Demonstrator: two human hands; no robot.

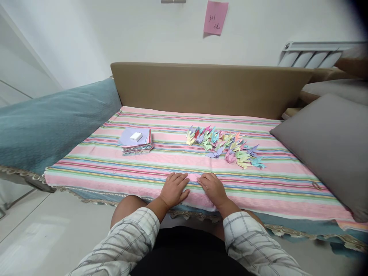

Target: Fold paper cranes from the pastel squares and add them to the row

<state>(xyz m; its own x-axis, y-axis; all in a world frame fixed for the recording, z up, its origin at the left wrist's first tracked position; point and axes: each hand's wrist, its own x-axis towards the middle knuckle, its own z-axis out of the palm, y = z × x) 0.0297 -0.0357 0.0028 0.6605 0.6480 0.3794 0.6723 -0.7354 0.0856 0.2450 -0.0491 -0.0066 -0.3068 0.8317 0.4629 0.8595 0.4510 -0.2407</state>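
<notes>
Shows one left hand [174, 188], one right hand [213, 188], one paper stack [137, 147], one white block [136, 136] and one pink note [215, 18]. Includes over a dozen paper cranes [214, 137], overlapping too much for exact counting.

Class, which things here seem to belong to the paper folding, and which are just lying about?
Likely folding things:
paper birds
paper stack

Likely just lying about:
grey cushion
small loop

Unclear: small white block.

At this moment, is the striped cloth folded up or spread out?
Spread out: the striped cloth lies flat over the seat, its stripes running from the blue armrest to the grey cushion.
</notes>
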